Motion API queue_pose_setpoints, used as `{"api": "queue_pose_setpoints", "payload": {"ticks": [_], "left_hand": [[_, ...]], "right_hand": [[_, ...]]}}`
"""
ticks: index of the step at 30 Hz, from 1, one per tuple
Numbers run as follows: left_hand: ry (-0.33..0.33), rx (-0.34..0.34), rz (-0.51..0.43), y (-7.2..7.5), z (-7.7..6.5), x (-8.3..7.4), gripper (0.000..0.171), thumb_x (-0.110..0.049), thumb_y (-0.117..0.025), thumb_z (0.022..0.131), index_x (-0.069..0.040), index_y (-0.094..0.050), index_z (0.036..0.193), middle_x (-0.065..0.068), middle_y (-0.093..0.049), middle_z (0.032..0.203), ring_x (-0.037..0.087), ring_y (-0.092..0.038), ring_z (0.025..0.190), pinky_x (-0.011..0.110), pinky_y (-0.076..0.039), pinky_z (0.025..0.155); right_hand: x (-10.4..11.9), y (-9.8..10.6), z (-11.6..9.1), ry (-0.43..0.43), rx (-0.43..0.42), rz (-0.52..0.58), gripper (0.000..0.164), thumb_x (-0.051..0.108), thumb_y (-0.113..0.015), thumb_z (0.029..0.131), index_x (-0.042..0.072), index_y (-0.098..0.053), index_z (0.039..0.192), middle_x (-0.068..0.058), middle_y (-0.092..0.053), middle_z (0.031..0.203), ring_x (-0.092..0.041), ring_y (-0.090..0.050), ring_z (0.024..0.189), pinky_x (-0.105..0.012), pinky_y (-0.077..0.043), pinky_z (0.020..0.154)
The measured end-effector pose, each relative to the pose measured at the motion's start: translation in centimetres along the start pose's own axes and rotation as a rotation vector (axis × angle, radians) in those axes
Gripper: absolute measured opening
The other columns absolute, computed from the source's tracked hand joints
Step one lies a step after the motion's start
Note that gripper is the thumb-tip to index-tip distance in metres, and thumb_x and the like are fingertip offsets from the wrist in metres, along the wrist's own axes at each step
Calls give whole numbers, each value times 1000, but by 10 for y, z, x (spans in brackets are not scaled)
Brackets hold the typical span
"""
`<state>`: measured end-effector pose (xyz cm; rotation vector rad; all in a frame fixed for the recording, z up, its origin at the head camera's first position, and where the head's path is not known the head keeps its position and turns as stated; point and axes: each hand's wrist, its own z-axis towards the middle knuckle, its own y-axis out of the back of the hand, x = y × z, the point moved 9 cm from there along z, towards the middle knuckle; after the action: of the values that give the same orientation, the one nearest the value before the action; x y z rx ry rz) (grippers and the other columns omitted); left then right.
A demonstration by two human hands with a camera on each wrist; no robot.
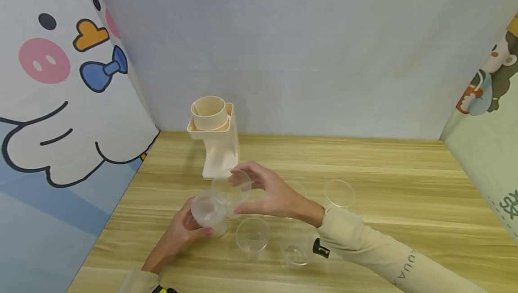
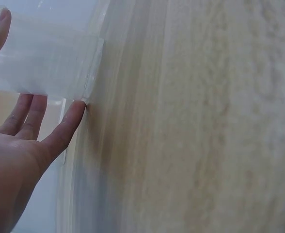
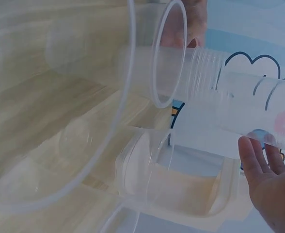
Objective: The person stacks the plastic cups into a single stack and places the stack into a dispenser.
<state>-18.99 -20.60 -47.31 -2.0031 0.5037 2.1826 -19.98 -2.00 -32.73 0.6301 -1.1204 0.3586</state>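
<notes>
My left hand [image 1: 178,231] grips a cloudy stack of clear plastic cups [image 1: 214,221], thumb on one side and fingers on the other. In the left wrist view the lower end of the stack [image 2: 40,58] is close to the tabletop. Slightly right of and above it, my right hand [image 1: 271,191] holds a clear plastic cup [image 1: 230,187] between thumb and fingers. Layered rims show in the right wrist view near the fingers of the right hand [image 3: 273,189]. Which cup they belong to is hard to tell through the clear plastic.
Behind the hands stands a beige holder [image 1: 220,151] with a round tube [image 1: 209,113] on top. Several clear cups are on the wooden table [image 1: 404,221]: a near cup [image 1: 252,235], another cup [image 1: 297,245] and a far-right cup [image 1: 339,193] among them. Printed cloth surrounds the table.
</notes>
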Motion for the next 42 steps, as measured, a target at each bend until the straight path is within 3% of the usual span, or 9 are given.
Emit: {"api": "queue_pose_setpoints", "payload": {"ticks": [12,17,25,32,42], "left_hand": [[13,4,-13,0,0,1,77,-2,-78,74,-11,-37,139,8,-47,132,11,-48,119,27,-44,93],[30,18,-41,0,-1,3,78,-2,-77,75,-11,-34,140,9,-44,135,10,-48,120,26,-44,93],[47,8,-44,-1,-3,2,81,-2,-78,75,-10,-32,142,11,-41,137,9,-48,119,26,-45,92],[35,-7,-22,0,-3,1,81,-3,-78,74,-9,-33,141,12,-42,134,9,-49,118,27,-45,92],[9,36,-61,-4,-3,0,80,-2,-75,78,-10,-29,143,11,-42,136,10,-50,118,26,-45,92]], "right_hand": [[4,-4,9,-1,-9,10,67,4,-82,71,3,-47,128,-13,-59,121,-25,-57,111,-41,-48,91],[7,-10,16,12,6,13,67,4,-82,71,0,-46,128,-17,-57,120,-29,-57,111,-36,-49,90],[4,-20,27,-4,28,22,67,4,-79,75,3,-42,131,-17,-56,120,-25,-56,111,-36,-48,90],[3,-25,34,-13,36,7,71,7,-77,77,8,-39,137,-12,-57,118,-21,-57,109,-28,-49,87],[4,-34,39,-7,65,15,70,10,-78,78,10,-40,137,-12,-56,119,-19,-56,111,-35,-47,92]]}}
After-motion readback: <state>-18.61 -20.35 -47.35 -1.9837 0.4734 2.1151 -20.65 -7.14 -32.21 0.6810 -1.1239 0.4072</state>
